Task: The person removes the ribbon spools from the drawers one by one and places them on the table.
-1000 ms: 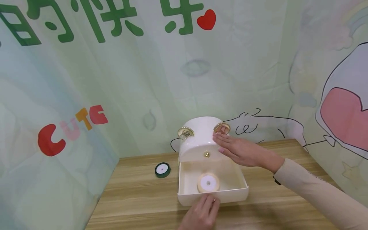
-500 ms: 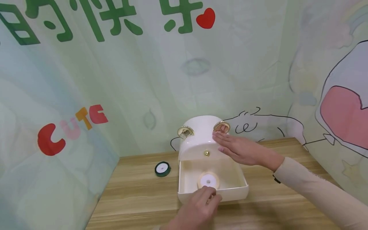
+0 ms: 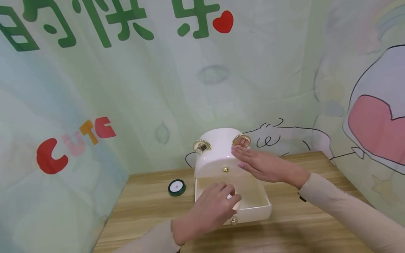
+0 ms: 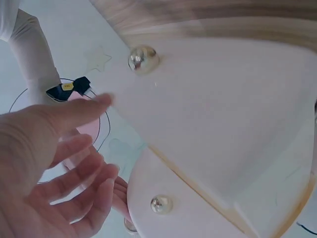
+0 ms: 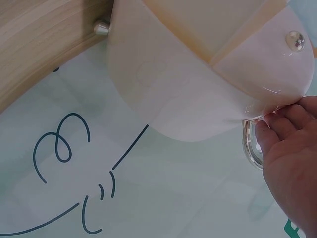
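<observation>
A white storage box (image 3: 218,140) with two gold-rimmed ears (image 3: 201,146) and a gold knob (image 3: 225,169) has its drawer (image 3: 254,213) pulled out. My left hand (image 3: 209,207) is above the drawer's front edge, fingers loosely bent. In the left wrist view its thumb and fingers stand apart with nothing between them, beside the drawer's round knob (image 4: 143,59). Behind those fingers, a peach ribbon spool (image 3: 237,204) inside the drawer is mostly hidden. My right hand (image 3: 262,164) rests on the box's rounded top by the right ear, fingers straight.
A dark green ribbon spool (image 3: 177,187) lies on the wooden table (image 3: 142,207), left of the box. Printed cloth walls (image 3: 152,88) stand close behind the box and along both sides.
My left hand has let go of the drawer knob and risen forward over the drawer, covering most of the peach spool. The right hand stays on the box; the drawer remains out.
</observation>
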A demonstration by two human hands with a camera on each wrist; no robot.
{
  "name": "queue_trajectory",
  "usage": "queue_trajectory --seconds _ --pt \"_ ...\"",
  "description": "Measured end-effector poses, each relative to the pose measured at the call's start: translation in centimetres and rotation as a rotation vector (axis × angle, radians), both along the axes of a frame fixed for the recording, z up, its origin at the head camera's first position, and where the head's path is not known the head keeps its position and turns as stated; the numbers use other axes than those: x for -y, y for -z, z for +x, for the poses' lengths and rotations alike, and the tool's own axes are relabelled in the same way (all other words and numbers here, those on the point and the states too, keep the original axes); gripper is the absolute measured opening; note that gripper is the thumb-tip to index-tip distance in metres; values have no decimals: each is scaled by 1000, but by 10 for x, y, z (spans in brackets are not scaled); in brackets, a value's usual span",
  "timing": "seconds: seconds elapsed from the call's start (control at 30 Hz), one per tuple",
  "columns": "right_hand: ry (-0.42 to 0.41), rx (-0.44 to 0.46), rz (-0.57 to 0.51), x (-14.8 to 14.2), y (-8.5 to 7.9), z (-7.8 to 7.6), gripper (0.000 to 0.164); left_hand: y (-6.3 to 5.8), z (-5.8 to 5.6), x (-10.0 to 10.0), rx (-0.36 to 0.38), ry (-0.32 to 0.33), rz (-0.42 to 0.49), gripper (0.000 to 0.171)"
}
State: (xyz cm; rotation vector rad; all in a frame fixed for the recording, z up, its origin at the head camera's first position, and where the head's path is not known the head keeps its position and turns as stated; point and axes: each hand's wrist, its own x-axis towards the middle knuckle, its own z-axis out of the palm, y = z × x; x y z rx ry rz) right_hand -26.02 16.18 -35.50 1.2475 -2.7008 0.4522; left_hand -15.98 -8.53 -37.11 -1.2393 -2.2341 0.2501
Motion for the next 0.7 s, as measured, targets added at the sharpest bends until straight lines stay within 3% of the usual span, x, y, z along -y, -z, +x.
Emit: queue_trajectory --seconds 0.13,0.33,0.53,0.7 --pt "-8 -13 -4 -1 1 -1 56 -15 -11 -3 166 -5 -111 39" --pt "-24 -21 -8 -2 1 -2 56 -34 -27 -7 359 9 -137 38" --pt "-28 -30 2 -1 0 -3 55 -41 -41 -14 461 -5 -266 43" --pt "-29 -32 3 -1 0 -1 55 -39 -50 -21 466 11 -420 53"
